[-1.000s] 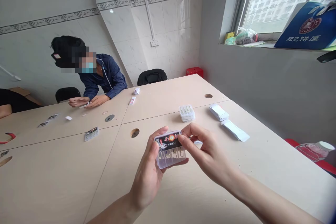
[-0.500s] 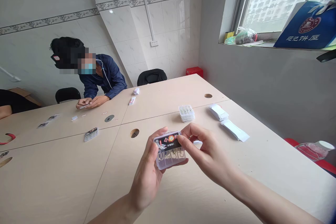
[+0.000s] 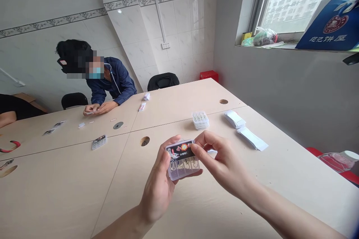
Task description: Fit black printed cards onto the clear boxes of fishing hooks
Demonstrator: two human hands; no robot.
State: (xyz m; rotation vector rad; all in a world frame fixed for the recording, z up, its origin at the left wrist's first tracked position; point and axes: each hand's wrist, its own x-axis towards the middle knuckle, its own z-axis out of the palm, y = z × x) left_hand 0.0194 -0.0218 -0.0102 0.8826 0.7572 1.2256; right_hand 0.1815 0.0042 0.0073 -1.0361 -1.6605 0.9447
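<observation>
A small clear plastic box of fish hooks (image 3: 183, 172) rests in my left hand (image 3: 157, 186), which grips it by the left side and from below. Hooks lie in compartments under the see-through lid. Across the upper part of the lid runs a black label (image 3: 179, 152) with an orange burst and white characters. My right hand (image 3: 218, 157) pinches at the label's right end, thumb on its upper right corner; the other fingertips are partly hidden behind the box edge. Just beyond my hands stands a stack of similar clear boxes (image 3: 200, 120).
Paper strips (image 3: 252, 139) lie in piles to the right. A labelled box (image 3: 99, 142) sits left of a cable hole (image 3: 145, 141). Across the table (image 3: 56, 190), a person (image 3: 112, 76) handles something small. A second person's arm (image 3: 8, 117) shows at the far left.
The view has shifted very slightly. Both hands keep the same grip on the box and label, with no clear movement between them.
</observation>
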